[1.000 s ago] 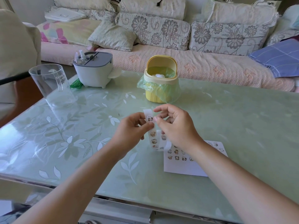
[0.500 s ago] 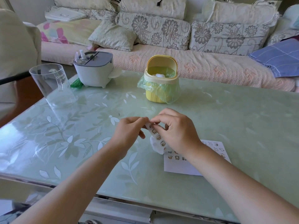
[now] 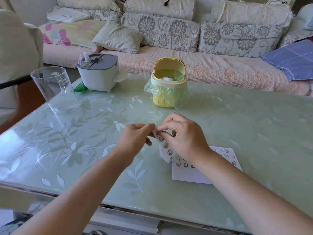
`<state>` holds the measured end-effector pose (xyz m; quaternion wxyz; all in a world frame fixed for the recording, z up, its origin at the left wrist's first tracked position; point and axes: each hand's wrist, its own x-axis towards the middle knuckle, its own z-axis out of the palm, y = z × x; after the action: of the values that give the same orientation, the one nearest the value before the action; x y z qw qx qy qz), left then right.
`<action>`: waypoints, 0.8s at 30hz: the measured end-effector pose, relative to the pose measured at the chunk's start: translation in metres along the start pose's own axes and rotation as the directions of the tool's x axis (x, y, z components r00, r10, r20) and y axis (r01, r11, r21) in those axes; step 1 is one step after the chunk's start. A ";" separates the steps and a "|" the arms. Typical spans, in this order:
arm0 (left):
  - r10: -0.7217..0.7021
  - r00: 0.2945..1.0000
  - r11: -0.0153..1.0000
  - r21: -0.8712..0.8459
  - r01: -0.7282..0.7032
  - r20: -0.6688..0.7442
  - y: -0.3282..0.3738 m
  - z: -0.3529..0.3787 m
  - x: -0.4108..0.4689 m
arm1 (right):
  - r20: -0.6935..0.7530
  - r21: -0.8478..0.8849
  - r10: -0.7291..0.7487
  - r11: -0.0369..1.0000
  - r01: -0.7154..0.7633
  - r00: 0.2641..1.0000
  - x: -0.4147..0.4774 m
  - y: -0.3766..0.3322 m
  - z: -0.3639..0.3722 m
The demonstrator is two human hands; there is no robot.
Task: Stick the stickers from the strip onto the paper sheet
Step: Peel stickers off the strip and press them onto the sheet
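Glossy green glass with a pale leaf pattern is covering the table [image 3: 237, 124] in front of you. Your left hand [image 3: 133, 141] and right hand [image 3: 186, 139] are both pinching the top of the thin, curling sticker strip [image 3: 165, 146], fingers curled. It is hanging just above the flat white paper sheet [image 3: 186, 175], which is lying beneath your right wrist.

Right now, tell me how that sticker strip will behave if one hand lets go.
Probably floppy: the sticker strip bends and hangs curled below where the left hand and right hand pinch its top. Likely very light, since a fingertip pinch carries it. It looks thin, so a hard pull might tear it.
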<state>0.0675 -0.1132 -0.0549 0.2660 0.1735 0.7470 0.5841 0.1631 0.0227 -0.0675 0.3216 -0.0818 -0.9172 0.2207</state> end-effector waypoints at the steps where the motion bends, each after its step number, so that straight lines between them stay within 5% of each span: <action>1: -0.012 1.000 1.000 0.003 0.012 -0.003 0.000 0.001 0.000 | 0.004 -0.007 -0.005 1.000 0.005 1.000 0.000 0.000 0.001; 4: -0.022 0.999 0.998 0.054 0.025 -0.040 -0.002 0.001 0.003 | 0.045 0.050 0.043 0.998 -0.046 0.998 0.000 -0.004 0.001; 6: 0.051 0.993 0.966 0.259 -0.022 -0.103 -0.006 0.000 0.008 | 0.085 0.147 0.151 0.976 -0.162 0.985 0.001 -0.006 -0.001; 9: 0.247 0.961 0.720 0.687 -0.097 -0.123 -0.013 0.000 0.016 | 0.162 0.294 0.338 0.880 -0.372 0.927 0.002 -0.004 -0.007; 11: 0.338 0.937 0.601 0.787 -0.139 -0.093 -0.016 0.005 0.017 | 0.213 0.379 0.410 0.802 -0.461 0.887 0.002 -0.001 -0.011; 17: 0.536 0.842 0.390 0.869 -0.306 0.055 -0.011 0.021 0.015 | 0.311 0.413 0.556 0.652 -0.636 0.771 -0.004 0.013 -0.028; 24: 0.645 0.748 0.458 0.705 -0.541 0.156 0.001 0.060 0.009 | 0.322 0.322 0.652 0.607 -0.727 0.686 -0.021 0.040 -0.059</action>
<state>0.0965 -0.0612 -0.0658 -0.0941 0.4717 0.8191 0.3125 0.2169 0.0728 -0.0570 0.1403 -0.3383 -0.7664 0.5278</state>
